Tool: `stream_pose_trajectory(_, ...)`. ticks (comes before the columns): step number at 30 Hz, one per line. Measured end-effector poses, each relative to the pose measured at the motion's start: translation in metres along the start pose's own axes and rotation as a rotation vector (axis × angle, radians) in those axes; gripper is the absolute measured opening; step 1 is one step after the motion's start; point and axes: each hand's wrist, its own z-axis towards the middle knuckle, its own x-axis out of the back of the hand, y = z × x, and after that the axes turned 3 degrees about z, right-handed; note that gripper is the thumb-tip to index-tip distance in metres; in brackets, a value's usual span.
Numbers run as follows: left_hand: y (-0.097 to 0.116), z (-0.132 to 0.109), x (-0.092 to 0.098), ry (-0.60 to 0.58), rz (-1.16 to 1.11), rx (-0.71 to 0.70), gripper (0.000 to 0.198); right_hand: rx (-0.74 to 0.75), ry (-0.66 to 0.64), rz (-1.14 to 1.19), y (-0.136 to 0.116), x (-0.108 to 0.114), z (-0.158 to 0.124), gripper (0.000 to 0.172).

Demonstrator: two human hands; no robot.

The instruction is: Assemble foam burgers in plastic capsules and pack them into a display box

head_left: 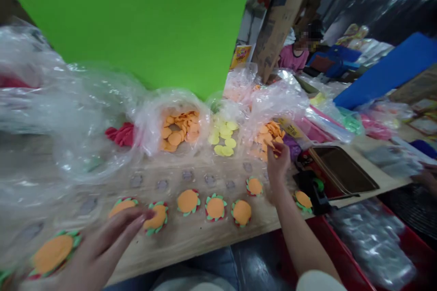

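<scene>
My left hand (109, 241) lies low over the wooden table (191, 236), fingers stretched, its tips touching an orange disc flower piece (156, 217). More stacked pieces, orange discs on red and green petals (215, 207), lie in a row along the table. My right hand (278, 163) reaches forward to a plastic bag of orange discs (269, 136), fingers pinched together at the bag's mouth; what they pinch is too blurred to name.
Open plastic bags hold orange discs (179, 129), yellow discs (223, 138) and red pieces (121, 134). A green board (153, 18) stands behind. A dark tray (341, 170) and a black tool (312, 191) sit right. Another person (300, 52) sits far back.
</scene>
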Motion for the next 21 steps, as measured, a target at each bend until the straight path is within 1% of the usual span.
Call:
stream_pose_trajectory(1, 0.016, -0.002, -0.014, -0.145, -0.241, 0.047, 0.039, 0.187, 0.058, 0.148, -0.019, 0.005, -0.025, 0.021)
stream_pose_trajectory(2, 0.03, -0.002, -0.028, -0.329, -0.513, 0.083, 0.049, 0.405, 0.044, 0.272, -0.041, 0.008, -0.052, 0.018)
stream_pose_trajectory(3, 0.041, 0.0, -0.038, -0.5, -0.724, 0.146, 0.054, 0.605, -0.023, 0.363, -0.064, 0.008, -0.079, 0.018)
stream_pose_trajectory(4, 0.048, 0.003, -0.044, -0.567, -0.883, 0.189, 0.053, 0.771, -0.12, 0.429, -0.088, 0.007, -0.105, 0.021)
stream_pose_trajectory(5, 0.051, 0.006, -0.045, -0.55, -0.984, 0.221, 0.047, 0.88, -0.229, 0.477, -0.112, 0.004, -0.128, 0.026)
stream_pose_trajectory(6, 0.048, 0.008, -0.041, -0.5, -1.051, 0.234, 0.037, 0.933, -0.337, 0.513, -0.133, 0.0, -0.148, 0.03)
stream_pose_trajectory(7, 0.041, 0.007, -0.032, -0.422, -1.093, 0.23, 0.028, 0.937, -0.431, 0.543, -0.152, -0.004, -0.165, 0.033)
stream_pose_trajectory(8, 0.03, 0.003, -0.018, -0.34, -1.114, 0.218, 0.022, 0.911, -0.512, 0.569, -0.168, -0.008, -0.178, 0.035)
stream_pose_trajectory(10, 0.001, -0.01, 0.017, -0.185, -1.107, 0.174, 0.024, 0.859, -0.636, 0.606, -0.189, -0.014, -0.198, 0.037)
stream_pose_trajectory(11, -0.016, -0.019, 0.038, -0.091, -1.071, 0.144, 0.026, 0.863, -0.683, 0.619, -0.196, -0.017, -0.204, 0.037)
stream_pose_trajectory(12, -0.034, -0.028, 0.06, 0.044, -0.987, 0.114, 0.027, 0.884, -0.72, 0.628, -0.199, -0.021, -0.209, 0.037)
stream_pose_trajectory(13, -0.054, -0.037, 0.085, 0.22, -0.865, 0.087, 0.029, 0.911, -0.745, 0.635, -0.201, -0.025, -0.214, 0.036)
stream_pose_trajectory(14, -0.074, -0.044, 0.112, 0.422, -0.725, 0.069, 0.031, 0.945, -0.767, 0.638, -0.201, -0.031, -0.217, 0.034)
stream_pose_trajectory(16, -0.113, -0.058, 0.172, 0.811, -0.462, 0.072, 0.036, 0.985, -0.819, 0.624, -0.2, -0.047, -0.225, 0.031)
stream_pose_trajectory(17, -0.129, -0.062, 0.202, 0.944, -0.386, 0.089, 0.036, 1.004, -0.847, 0.617, -0.2, -0.054, -0.229, 0.029)
stream_pose_trajectory(18, -0.144, -0.065, 0.232, 1.029, -0.335, 0.109, 0.036, 1.02, -0.867, 0.612, -0.202, -0.061, -0.232, 0.028)
stream_pose_trajectory(19, -0.155, -0.065, 0.258, 1.066, -0.3, 0.126, 0.034, 1.039, -0.879, 0.61, -0.204, -0.065, -0.236, 0.028)
stream_pose_trajectory(20, -0.164, -0.062, 0.281, 1.072, -0.263, 0.143, 0.032, 1.053, -0.884, 0.606, -0.207, -0.067, -0.24, 0.028)
stream_pose_trajectory(21, -0.171, -0.056, 0.299, 1.053, -0.224, 0.159, 0.03, 1.056, -0.883, 0.597, -0.211, -0.068, -0.243, 0.027)
